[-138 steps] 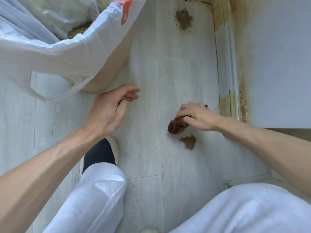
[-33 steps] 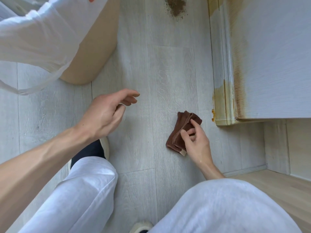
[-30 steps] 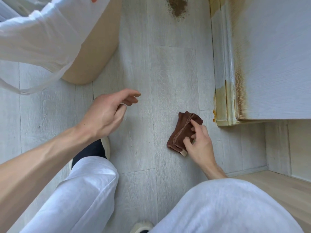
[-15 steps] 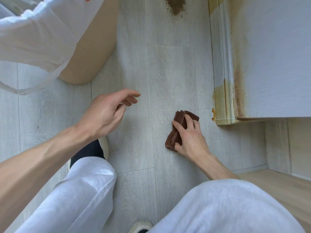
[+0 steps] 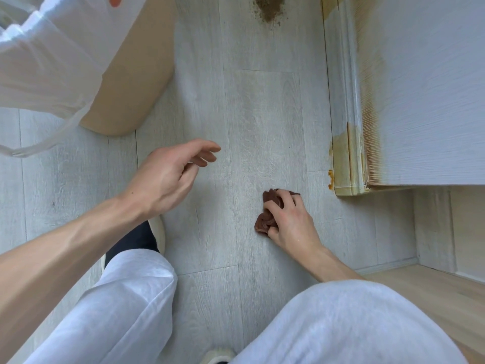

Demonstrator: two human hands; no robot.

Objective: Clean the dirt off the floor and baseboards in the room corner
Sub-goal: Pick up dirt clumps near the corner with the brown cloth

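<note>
Dirt [image 5: 269,9], a grainy brown heap, on pale wood-grain floor [image 5: 262,114]; right hand [image 5: 291,222] clutches crumpled brown cloth [image 5: 265,219], left hand [image 5: 168,177] loosely open, empty.

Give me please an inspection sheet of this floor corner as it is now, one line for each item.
Surface: pale wood-look floor; one dirt pile at the top edge.
Job's things: brown cloth, bunched, on the floor; baseboard with yellow-brown stains.
Clutter: beige bin lined with a white bag.
Grippers: right hand grips the cloth; left hand holds nothing, fingers loosely curled.
Cables: nothing seen.
Surroundings: white wall, stained along its lower edge.
</note>
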